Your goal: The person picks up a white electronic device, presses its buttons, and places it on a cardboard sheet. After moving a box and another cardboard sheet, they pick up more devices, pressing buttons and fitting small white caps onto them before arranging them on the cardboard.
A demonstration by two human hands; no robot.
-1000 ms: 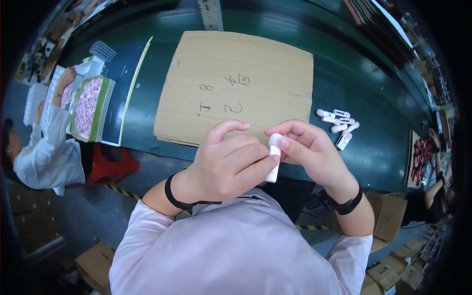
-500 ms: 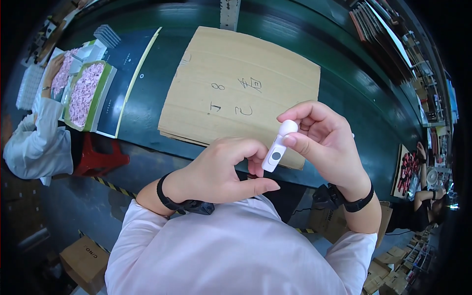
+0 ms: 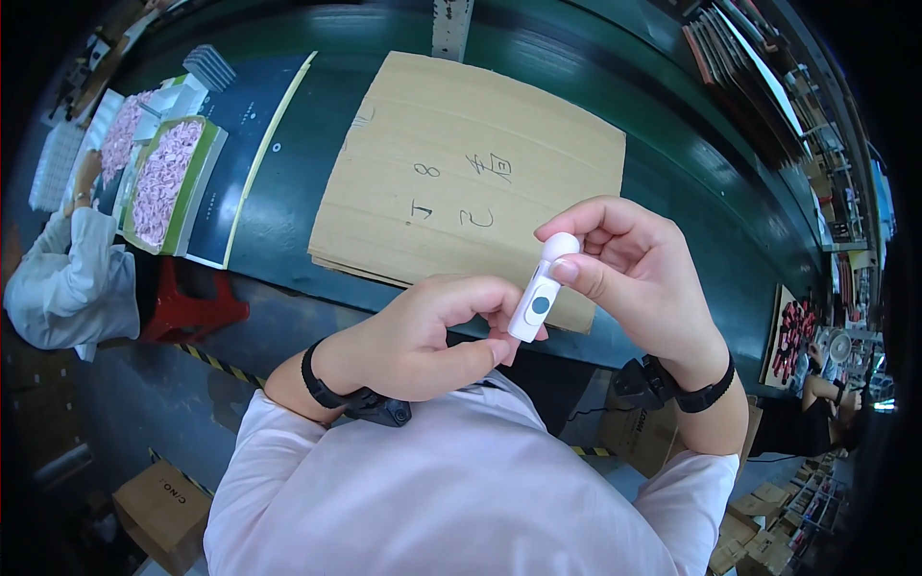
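Observation:
A small white device [image 3: 531, 319] with a rounded ball-like head and a dark round spot on its flat body tilts in front of me, above the near edge of the cardboard. My right hand [image 3: 649, 278] pinches it near the head between thumb and index finger, the other fingers curled. My left hand [image 3: 418, 336] closes on its lower end, the thumb at the bottom tip and the fingers partly hidden behind the body. Below both hands, flat cardboard sheets [image 3: 461, 125] with handwritten marks lie on the green bench.
On the left, a co-worker's hand [image 3: 86, 173] is beside a green-edged box [image 3: 206, 158] of small pink pieces. A red stool [image 3: 197, 305] stands there. Cardboard boxes [image 3: 161, 514] sit on the floor. At the far right, another person works near a tray of red and black pieces [image 3: 789, 336].
My left thumb and fingers have closed in on the device's lower end. The device has shifted slightly and stands a little more upright; my right hand keeps its pinch.

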